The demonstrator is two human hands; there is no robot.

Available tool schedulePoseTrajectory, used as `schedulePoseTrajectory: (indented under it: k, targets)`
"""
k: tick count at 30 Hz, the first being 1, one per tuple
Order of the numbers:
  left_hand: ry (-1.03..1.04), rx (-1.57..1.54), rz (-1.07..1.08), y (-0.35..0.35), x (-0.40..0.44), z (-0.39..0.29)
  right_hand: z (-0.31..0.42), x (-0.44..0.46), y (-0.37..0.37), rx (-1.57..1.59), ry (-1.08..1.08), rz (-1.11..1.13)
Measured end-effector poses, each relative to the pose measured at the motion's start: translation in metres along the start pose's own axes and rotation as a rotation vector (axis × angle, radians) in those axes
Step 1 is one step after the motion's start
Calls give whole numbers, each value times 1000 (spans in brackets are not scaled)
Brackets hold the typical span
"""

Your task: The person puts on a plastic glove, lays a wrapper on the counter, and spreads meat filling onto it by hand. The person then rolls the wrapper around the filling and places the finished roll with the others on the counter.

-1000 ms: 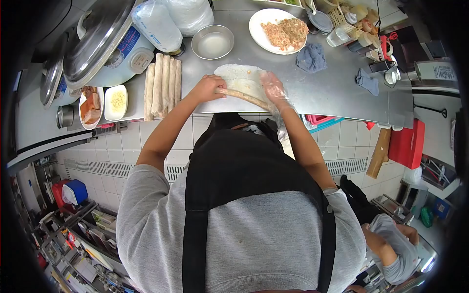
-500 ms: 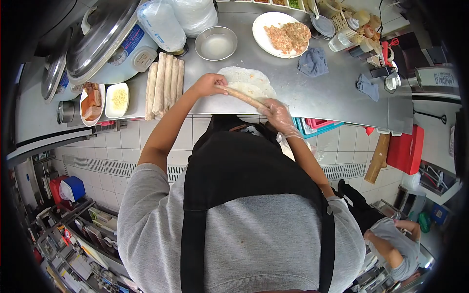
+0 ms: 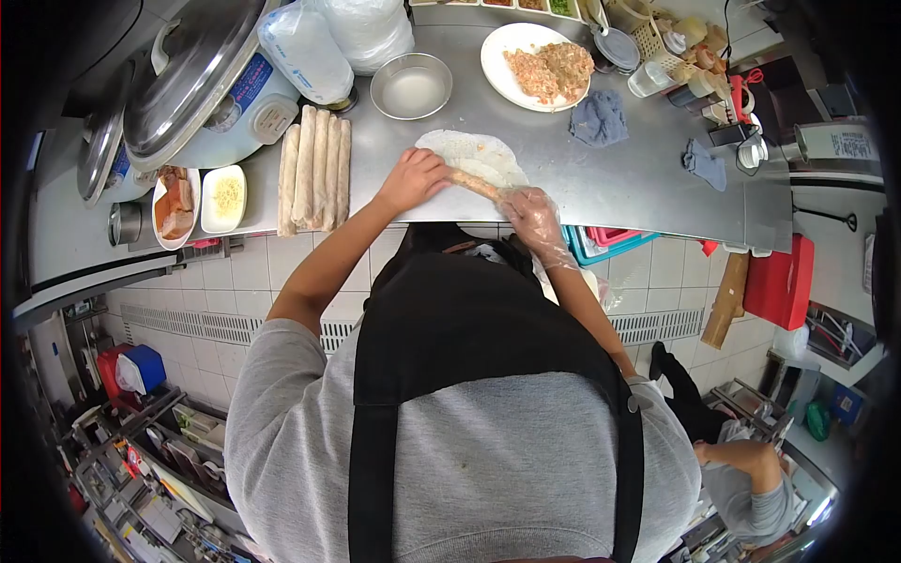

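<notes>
Rolling: L hand (image 3: 414, 181) now cupping more of roll (image 3: 475, 184) vs. ½ sec ago.
R hand (image 3: 537, 220): gloved, clasping roll's R end.
Wrapper (image 3: 496, 157): lying flat on table (image 3: 638, 183) beyond roll, prob. only part-wound.

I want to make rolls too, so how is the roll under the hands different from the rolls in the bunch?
The roll under the hands has a pale round sheet spread out past it; the bunched rolls show no loose sheet.
The roll under the hands lies slanting sideways, while the bunched rolls point away from the person.
The left hand and right hand cover its ends; neither touches the bunched rolls.
Both look thin and tube-shaped.
</notes>
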State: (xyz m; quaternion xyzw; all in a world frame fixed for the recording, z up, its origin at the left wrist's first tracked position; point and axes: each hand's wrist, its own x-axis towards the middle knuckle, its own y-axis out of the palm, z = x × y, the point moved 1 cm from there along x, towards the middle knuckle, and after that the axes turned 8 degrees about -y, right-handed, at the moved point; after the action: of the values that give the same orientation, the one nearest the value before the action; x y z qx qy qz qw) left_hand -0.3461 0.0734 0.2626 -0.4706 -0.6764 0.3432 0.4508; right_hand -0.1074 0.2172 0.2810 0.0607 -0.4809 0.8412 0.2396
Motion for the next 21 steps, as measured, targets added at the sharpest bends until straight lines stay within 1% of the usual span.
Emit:
schedulePoseTrajectory:
  k: [1,2,4,8,10,14,17,19,20,21]
  targets:
    - [-2,0,1,1,0,-2,-3,0,1,29,53,-9]
    - [-15,-9,-13,1,-1,-3,-7,2,1,31,53,-8]
    - [-28,-18,-24,2,-1,-4,-16,7,0,144,134,-39]
    - [-81,-30,-1,8,8,-2,-13,18,-3,26,137,-40]
    - [-98,-28,11,12,10,3,-4,23,-3,-86,12,-89]
    - [-137,-73,70,13,16,8,7,26,1,-31,-12,-34]
    - [-192,-134,124,14,21,14,-8,23,12,23,-26,-95]
    - [-223,-174,148,15,26,17,-16,22,14,-98,-24,-117]
    - [-233,-170,147,15,29,18,-19,22,15,-101,-24,-118]
    - [-242,-165,146,15,32,19,-19,24,14,-165,-82,-117]
